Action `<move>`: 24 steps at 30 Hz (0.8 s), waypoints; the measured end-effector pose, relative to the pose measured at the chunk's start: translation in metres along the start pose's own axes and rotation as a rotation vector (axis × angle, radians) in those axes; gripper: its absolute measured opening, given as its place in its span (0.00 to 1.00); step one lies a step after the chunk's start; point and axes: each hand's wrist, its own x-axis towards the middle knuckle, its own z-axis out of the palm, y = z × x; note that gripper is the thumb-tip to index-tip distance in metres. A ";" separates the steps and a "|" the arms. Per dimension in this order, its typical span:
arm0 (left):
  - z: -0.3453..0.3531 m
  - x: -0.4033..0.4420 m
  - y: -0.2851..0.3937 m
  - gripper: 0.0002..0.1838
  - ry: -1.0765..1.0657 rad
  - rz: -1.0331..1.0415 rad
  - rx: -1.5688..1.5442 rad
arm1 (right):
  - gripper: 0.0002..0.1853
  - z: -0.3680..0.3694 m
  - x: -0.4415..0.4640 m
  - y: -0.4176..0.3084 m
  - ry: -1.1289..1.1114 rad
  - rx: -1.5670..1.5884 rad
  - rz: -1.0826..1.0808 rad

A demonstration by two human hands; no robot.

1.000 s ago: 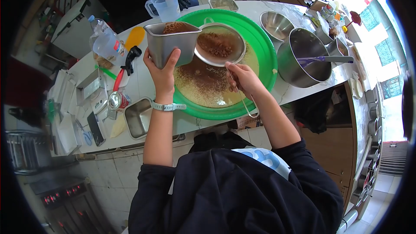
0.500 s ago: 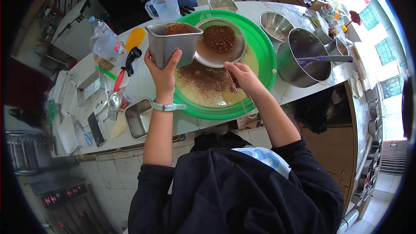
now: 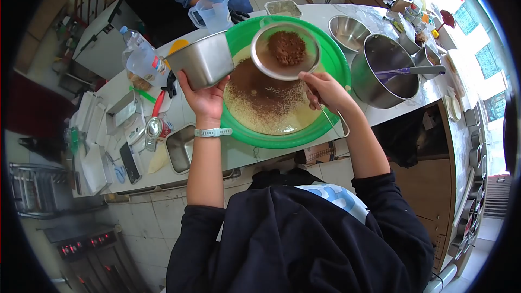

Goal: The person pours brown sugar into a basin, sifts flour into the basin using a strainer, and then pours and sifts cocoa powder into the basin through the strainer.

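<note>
Your left forearm runs almost straight out ahead of you, wrist in line with it. Left hand is up at the end of it, digits spread wide to both sides in a broad grasp, tips pointing away from you. Your right forearm slants forward and inward from the elbow. Right hand is angled left, fingers curled in, tips drawn together in a pinch grip. Hands sit roughly level in view, well apart, both arms reaching forward.
</note>
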 end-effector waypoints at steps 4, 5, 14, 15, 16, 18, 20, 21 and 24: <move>-0.003 -0.001 -0.001 0.33 -0.021 -0.020 0.029 | 0.19 0.001 0.006 0.009 0.127 0.156 -0.048; -0.002 -0.001 -0.001 0.33 -0.013 -0.019 0.042 | 0.19 0.000 0.005 0.010 0.059 0.112 -0.017; -0.003 -0.003 -0.003 0.33 -0.005 0.046 0.092 | 0.18 -0.002 -0.001 0.006 -0.055 0.054 0.026; -0.003 -0.003 -0.003 0.33 -0.019 0.056 0.088 | 0.18 0.000 0.005 0.009 0.007 0.142 -0.033; -0.002 -0.003 -0.003 0.33 -0.033 0.066 0.083 | 0.18 -0.002 0.004 0.011 -0.034 0.110 -0.005; 0.004 -0.004 -0.003 0.33 0.000 0.084 0.065 | 0.18 -0.007 0.002 0.006 -0.118 0.036 0.036; 0.003 -0.006 -0.003 0.32 0.002 0.082 0.056 | 0.19 -0.006 0.003 0.011 -0.130 0.054 0.015; 0.001 -0.004 -0.003 0.32 -0.020 0.076 0.054 | 0.19 -0.006 0.004 0.012 -0.064 0.098 0.002; 0.001 -0.004 -0.003 0.32 -0.018 0.079 0.048 | 0.19 -0.005 -0.009 0.007 -0.124 0.032 0.032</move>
